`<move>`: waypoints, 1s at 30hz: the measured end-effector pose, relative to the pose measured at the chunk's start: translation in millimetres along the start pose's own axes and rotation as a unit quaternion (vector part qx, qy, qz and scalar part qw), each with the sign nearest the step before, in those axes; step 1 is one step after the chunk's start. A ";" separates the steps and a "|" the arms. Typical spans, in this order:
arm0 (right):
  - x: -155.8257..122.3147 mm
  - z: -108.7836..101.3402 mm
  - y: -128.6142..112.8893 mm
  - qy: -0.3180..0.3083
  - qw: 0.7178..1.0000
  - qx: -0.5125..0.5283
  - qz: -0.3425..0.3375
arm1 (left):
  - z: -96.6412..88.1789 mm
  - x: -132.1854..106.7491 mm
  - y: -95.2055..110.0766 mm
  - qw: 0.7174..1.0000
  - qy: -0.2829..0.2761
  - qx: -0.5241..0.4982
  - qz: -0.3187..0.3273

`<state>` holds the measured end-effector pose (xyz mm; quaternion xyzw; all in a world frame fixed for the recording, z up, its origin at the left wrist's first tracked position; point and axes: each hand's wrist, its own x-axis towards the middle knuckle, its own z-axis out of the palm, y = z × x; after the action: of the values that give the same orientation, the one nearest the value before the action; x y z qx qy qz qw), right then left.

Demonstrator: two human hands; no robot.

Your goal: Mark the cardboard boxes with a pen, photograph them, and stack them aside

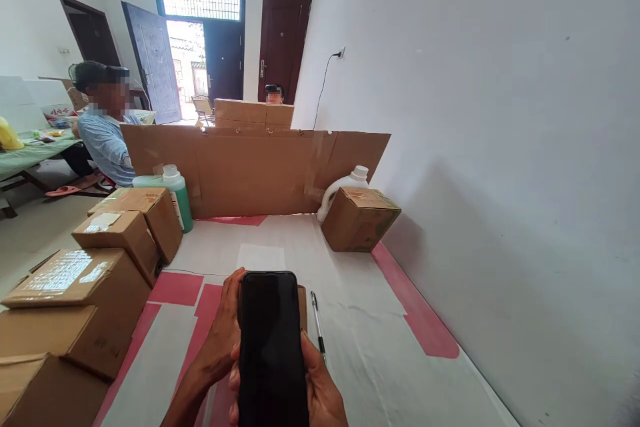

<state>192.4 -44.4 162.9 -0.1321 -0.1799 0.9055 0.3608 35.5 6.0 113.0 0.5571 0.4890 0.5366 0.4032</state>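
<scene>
A black phone (273, 347) with a dark screen stands upright in front of me, held in both hands. My left hand (220, 337) wraps round its left edge, fingers curled at the top corner. My right hand (320, 390) cups its lower right side from beneath. A pen (317, 320) lies on the white and red table cover (360, 320) just right of the phone. A brown edge of something flat shows behind the phone's upper right corner.
Several sealed cardboard boxes (80, 280) line the table's left side. A cardboard screen (250, 170) stands across the far end, with a green bottle (175, 193), a white jug (345, 187) and a small box (360, 217) before it. Two people sit beyond. A white wall (500, 147) runs along the right.
</scene>
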 end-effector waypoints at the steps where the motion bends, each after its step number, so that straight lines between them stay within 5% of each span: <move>1: 0.8 -1.3 -0.5 0.006 1.000 0.001 -0.007 | -0.1 0.0 -2.0 1.000 -0.008 0.003 0.016; 9: 5.1 -11.6 6.2 0.050 0.993 0.032 -0.098 | 1.8 3.8 4.3 0.998 -0.037 0.050 0.017; 15: -29.5 -30.3 -29.2 0.143 0.973 -0.011 -0.180 | -1.2 9.6 14.7 0.994 -0.051 0.029 -0.094; 19: -50.3 -58.1 -47.6 0.216 0.946 -0.006 -0.243 | -1.2 14.5 14.7 0.992 -0.056 0.043 -0.105; 30: -48.0 -90.6 -38.7 0.202 0.952 0.055 -0.224 | 0.0 12.7 26.4 0.989 -0.038 0.062 -0.132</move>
<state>283.1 -31.1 102.9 -0.2481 -0.0780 0.7645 0.5898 37.7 13.2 141.2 0.5318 0.5752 0.4253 0.4533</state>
